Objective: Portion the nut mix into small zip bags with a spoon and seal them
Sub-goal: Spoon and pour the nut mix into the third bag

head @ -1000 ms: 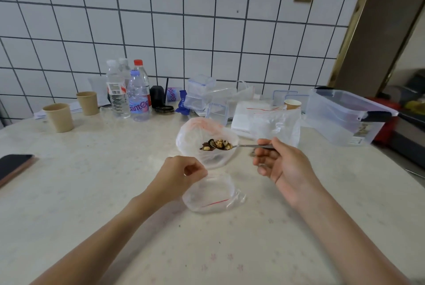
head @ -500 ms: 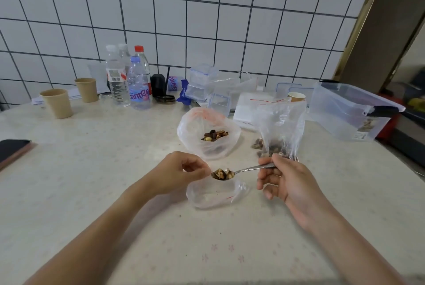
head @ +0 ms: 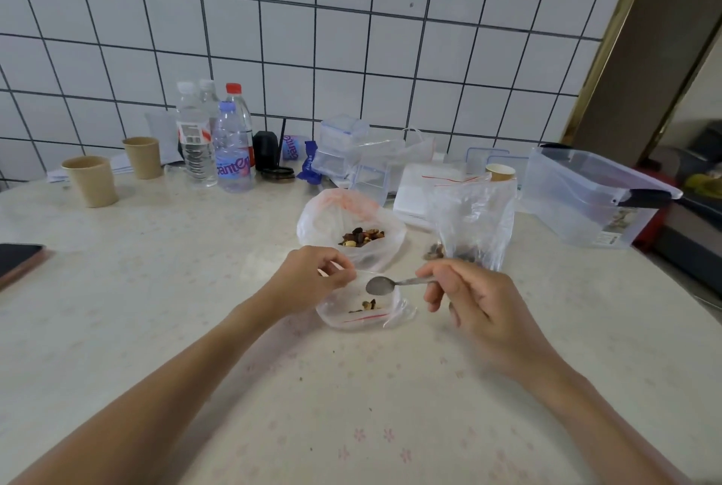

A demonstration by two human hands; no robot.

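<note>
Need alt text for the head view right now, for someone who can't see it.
A person's right hand holds an empty spoon over a small zip bag with a few nuts inside, while the left hand pinches the bag's rim open. Behind on the table sits the open nut mix bag, with water bottles, paper cups and clear containers along a tiled wall.

The front water bottle (head: 233,156) has a label reading "sant'en" (partly hidden).
</note>
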